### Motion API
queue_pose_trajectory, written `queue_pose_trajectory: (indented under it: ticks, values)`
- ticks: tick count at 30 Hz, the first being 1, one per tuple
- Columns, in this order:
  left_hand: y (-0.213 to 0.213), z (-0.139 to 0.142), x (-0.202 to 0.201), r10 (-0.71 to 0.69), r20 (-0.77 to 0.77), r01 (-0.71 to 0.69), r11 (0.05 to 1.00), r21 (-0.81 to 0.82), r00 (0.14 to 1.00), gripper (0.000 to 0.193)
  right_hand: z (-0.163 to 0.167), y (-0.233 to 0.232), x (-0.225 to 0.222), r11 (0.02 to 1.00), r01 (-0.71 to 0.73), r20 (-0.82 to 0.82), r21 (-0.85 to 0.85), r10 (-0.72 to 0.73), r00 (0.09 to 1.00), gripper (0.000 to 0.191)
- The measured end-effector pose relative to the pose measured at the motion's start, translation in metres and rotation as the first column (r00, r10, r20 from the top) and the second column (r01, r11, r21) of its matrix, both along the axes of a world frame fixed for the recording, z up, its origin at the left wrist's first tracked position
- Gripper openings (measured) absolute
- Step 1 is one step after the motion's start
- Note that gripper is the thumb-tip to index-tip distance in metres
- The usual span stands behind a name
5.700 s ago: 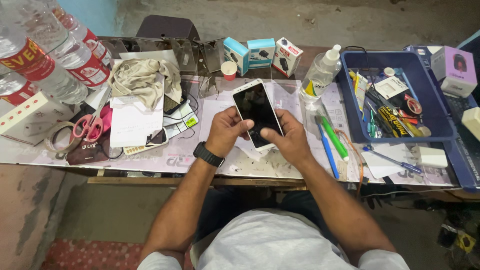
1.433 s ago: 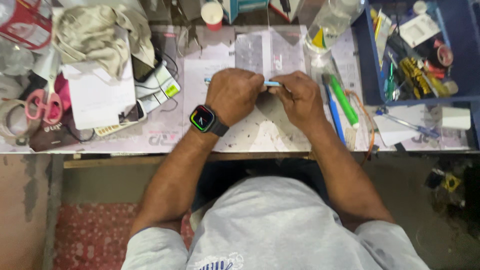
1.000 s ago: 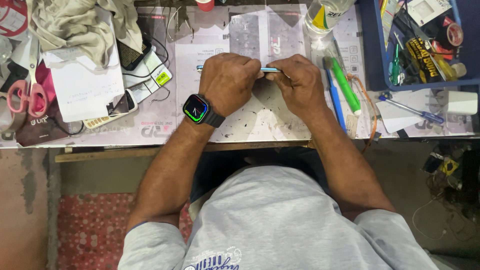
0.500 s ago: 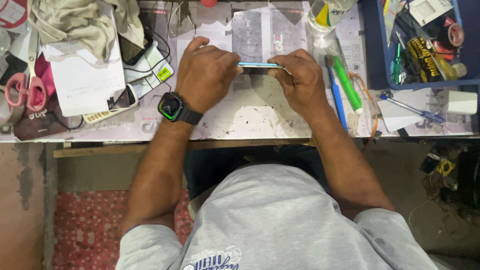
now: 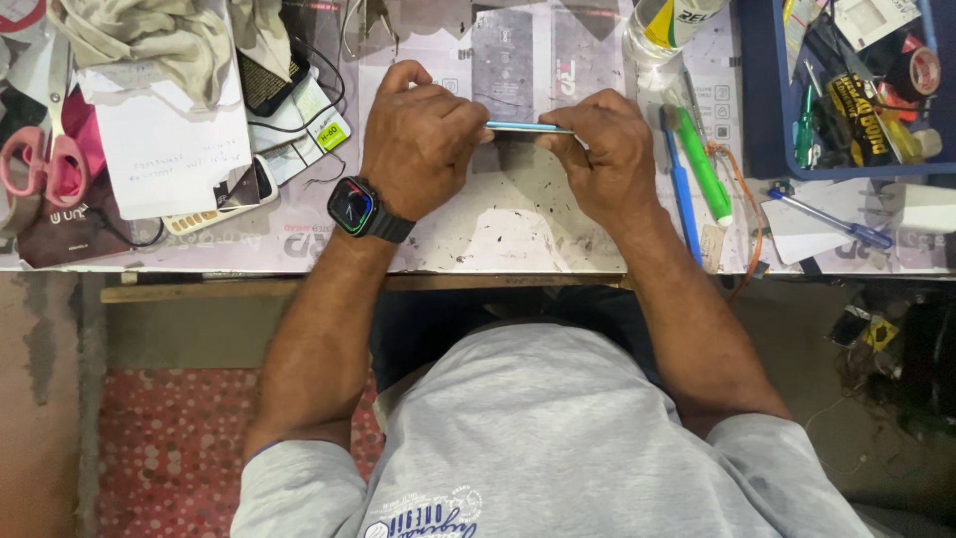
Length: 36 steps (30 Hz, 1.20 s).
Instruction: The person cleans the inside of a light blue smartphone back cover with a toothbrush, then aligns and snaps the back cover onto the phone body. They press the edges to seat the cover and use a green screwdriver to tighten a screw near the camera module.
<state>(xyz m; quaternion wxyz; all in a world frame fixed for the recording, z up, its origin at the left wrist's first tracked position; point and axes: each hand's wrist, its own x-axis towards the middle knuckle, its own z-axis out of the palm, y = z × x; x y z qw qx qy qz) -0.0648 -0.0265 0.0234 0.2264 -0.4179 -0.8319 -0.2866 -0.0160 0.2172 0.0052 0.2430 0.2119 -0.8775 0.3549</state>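
Both hands pinch a thin smartphone [image 5: 528, 128] edge-on between them, so only its pale blue side rail faces the camera. Left hand [image 5: 423, 144] curls closed over the phone's left end, fingers wrapped on top, smartwatch [image 5: 356, 206] on that wrist. Right hand [image 5: 597, 149] clamps the right end with thumb and fingertips, knuckles up. The phone sits just above the worn work mat [image 5: 498, 224], probably so both ends stay braced. Blue pen [image 5: 680, 194] and green marker [image 5: 704, 167] lie just right of the right hand.
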Motion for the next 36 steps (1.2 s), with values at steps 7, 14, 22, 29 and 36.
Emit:
queue_pose_trajectory:
  ticks: [7,14,22,29,36]
  values:
    - [0.0,-0.002,-0.002,0.001,-0.014,-0.001,1.0,0.003,1.0,0.009,0.012,-0.002,-0.001,0.992,-0.036,-0.082,0.118,0.045,0.996,0.024]
    - [0.001,-0.002,-0.003,-0.011,-0.038,0.011,1.0,0.018,0.999,0.011,0.014,-0.011,-0.005,0.99,-0.016,-0.106,0.137,0.03,0.994,0.018]
    - [0.001,-0.006,-0.006,-0.002,-0.063,0.005,0.999,0.039,0.998,0.012,0.019,-0.012,-0.006,0.979,0.014,-0.168,0.205,0.022,0.986,0.018]
    - [0.0,-0.006,-0.005,0.003,-0.059,-0.002,1.0,0.024,0.998,0.013,0.019,-0.024,-0.01,0.974,-0.001,-0.177,0.228,0.042,0.983,0.018]
    - [-0.006,-0.009,-0.003,0.027,0.006,-0.028,0.988,0.153,1.0,0.017,0.013,-0.02,-0.013,0.985,-0.016,-0.173,0.172,0.047,0.984,0.016]
